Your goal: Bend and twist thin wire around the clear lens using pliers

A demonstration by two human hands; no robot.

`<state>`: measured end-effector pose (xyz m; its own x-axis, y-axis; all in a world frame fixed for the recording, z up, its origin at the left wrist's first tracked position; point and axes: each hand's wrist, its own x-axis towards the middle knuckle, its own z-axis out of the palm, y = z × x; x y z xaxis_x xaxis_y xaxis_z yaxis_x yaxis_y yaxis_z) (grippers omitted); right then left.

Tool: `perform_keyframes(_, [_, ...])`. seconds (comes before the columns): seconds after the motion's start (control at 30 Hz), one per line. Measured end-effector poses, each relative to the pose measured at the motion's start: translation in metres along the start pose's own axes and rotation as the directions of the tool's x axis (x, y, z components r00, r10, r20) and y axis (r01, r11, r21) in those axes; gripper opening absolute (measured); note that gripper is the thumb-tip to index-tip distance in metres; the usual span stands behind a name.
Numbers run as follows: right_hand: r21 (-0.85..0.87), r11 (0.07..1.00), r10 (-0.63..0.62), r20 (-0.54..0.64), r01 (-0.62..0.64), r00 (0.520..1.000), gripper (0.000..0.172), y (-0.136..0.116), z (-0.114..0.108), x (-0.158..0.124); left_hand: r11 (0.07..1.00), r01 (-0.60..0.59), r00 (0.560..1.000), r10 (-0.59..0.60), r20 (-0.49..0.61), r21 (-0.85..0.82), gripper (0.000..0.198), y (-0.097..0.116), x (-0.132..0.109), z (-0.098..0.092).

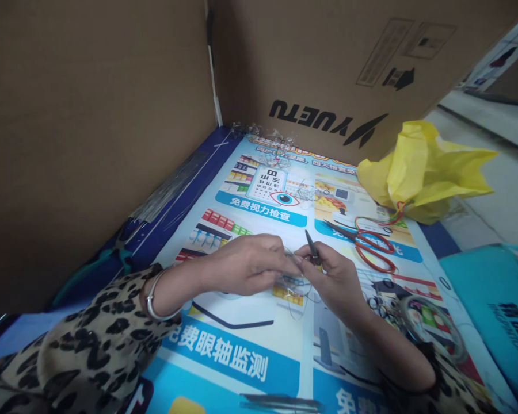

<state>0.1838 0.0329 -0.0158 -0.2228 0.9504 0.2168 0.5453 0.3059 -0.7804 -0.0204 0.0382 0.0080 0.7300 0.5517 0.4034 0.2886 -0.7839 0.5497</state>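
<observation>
My left hand (259,264) is closed, its fingertips pinched on a tangle of thin wire (294,283) that hangs below both hands. Against those fingertips, my right hand (334,282) is also closed, thumb and forefinger at the wire. A small tool with a dark pointed tip (311,244) sticks up from the right fingers. Its lower part is hidden in the hand, so its exact kind cannot be made out. Beyond the hands, a loose bundle of bent wire (307,190) lies on the printed poster sheet (285,348).
Red-handled scissors (375,248) lie right of my hands, near a yellow bag (418,172) and a roll of clear tape (451,328). More wire shapes (274,152) sit at the back. Teal-handled pliers (121,253) and straight wires (166,192) are left. Cardboard walls (293,69) enclose the table.
</observation>
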Motion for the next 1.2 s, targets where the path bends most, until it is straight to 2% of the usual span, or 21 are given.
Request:
perform_keyframes(0.17, [-0.009,1.0,-0.007,-0.02,0.007,1.0,0.007,0.0,0.0,-0.002,0.936,-0.069,0.99,0.021,0.14,0.345,0.026,0.008,-0.005,0.007])
perform_keyframes(0.33, [-0.008,1.0,0.005,-0.016,-0.006,1.0,0.008,-0.001,0.0,-0.002,0.879,-0.088,0.986,0.011,0.165,0.469,0.024,0.016,-0.006,0.016])
perform_keyframes(0.53, [-0.018,1.0,0.007,-0.015,-0.007,1.0,0.009,0.0,0.001,-0.003,0.85,-0.075,0.988,-0.006,0.152,0.522,0.011,0.02,-0.008,0.024])
perform_keyframes(0.67, [-0.016,1.0,0.021,-0.017,-0.022,1.0,0.01,0.001,0.002,-0.003,0.828,-0.064,0.991,-0.01,0.13,0.556,0.013,0.022,-0.011,0.03])
perform_keyframes(0.77, [0.015,0.998,0.054,-0.024,-0.054,0.998,0.012,0.002,0.003,-0.002,0.814,-0.1,0.995,0.089,0.047,0.573,0.02,0.027,-0.015,0.032])
perform_keyframes(0.9, [0.025,0.994,0.103,-0.051,-0.102,0.993,0.013,0.004,0.004,-0.003,0.796,-0.254,0.954,0.299,0.008,0.549,0.02,0.034,-0.018,0.034])
perform_keyframes(1.0, [0.017,0.996,0.09,-0.062,-0.089,0.994,0.012,0.005,0.004,-0.003,0.789,-0.299,0.939,0.342,0.02,0.536,0.019,0.035,-0.019,0.036])
perform_keyframes(1.2, [0.026,0.998,0.064,-0.06,-0.063,0.996,0.013,0.004,0.004,-0.004,0.807,-0.31,0.937,0.35,0.016,0.502,0.017,0.032,-0.019,0.041])
